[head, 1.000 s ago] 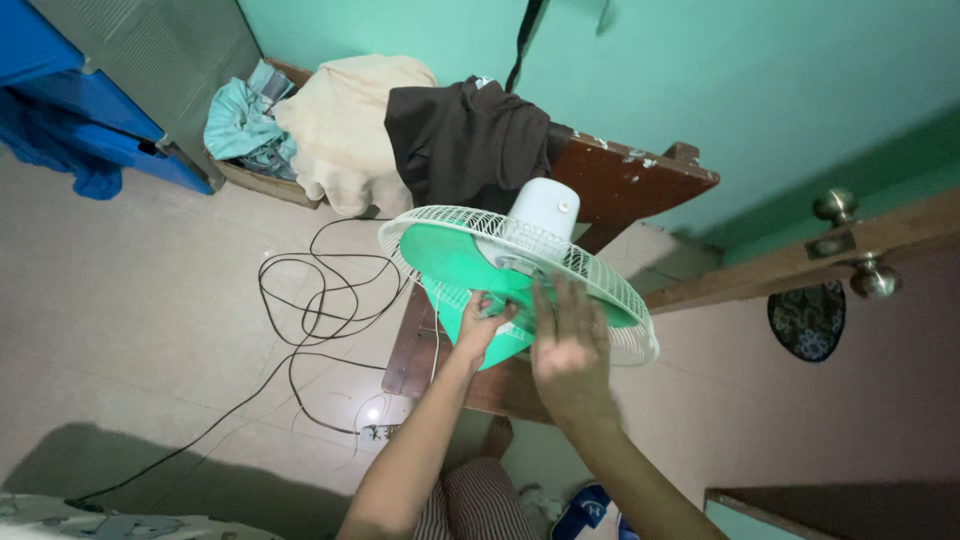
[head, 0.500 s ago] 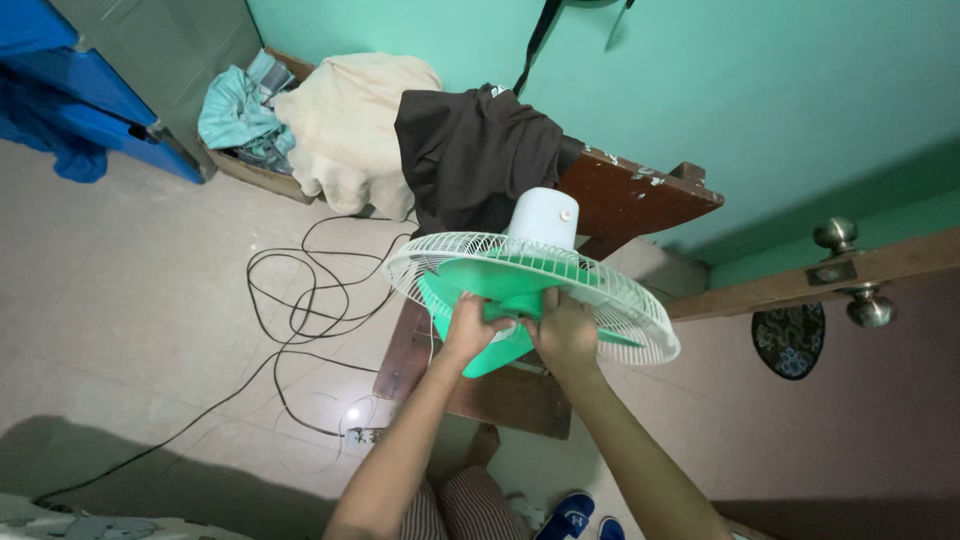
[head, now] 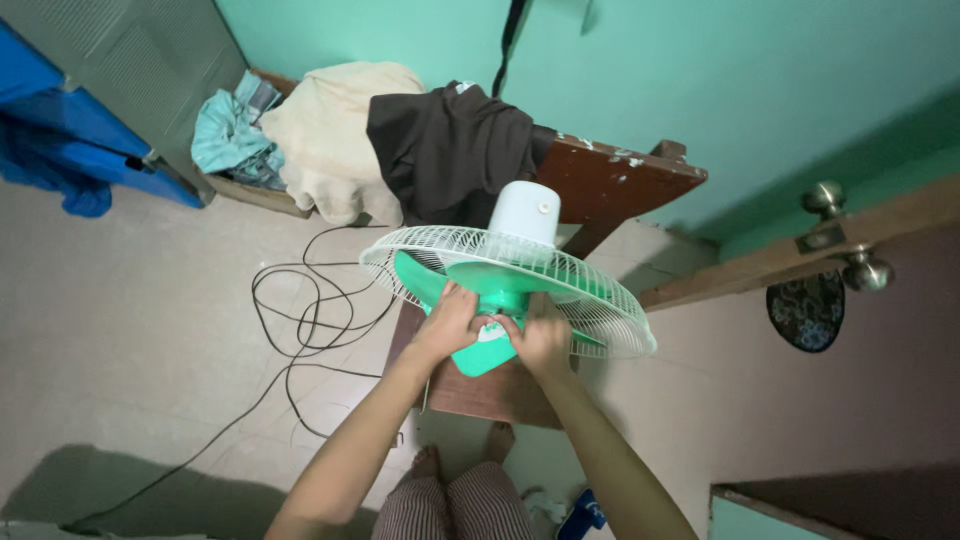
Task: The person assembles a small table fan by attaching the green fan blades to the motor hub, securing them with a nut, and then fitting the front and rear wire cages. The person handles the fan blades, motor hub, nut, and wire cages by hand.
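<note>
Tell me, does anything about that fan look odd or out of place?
Yes: the fan has no front guard, so its green blades lie bare above the white rear grille, where the left hand and right hand meet at the hub.

Bare forearms without sleeves, bare hands (head: 495, 332), striped trousers (head: 455, 505), bare feet (head: 465, 455)

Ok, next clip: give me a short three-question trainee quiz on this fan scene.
1. True or false: both the left hand and right hand are at the hub of the green fan blade.
2. What lies on the floor left of the fan: A) black cable B) broom C) bucket?
3. What colour is the wire guard behind the blade?

Key: 1 true; 2 A; 3 white.
</note>
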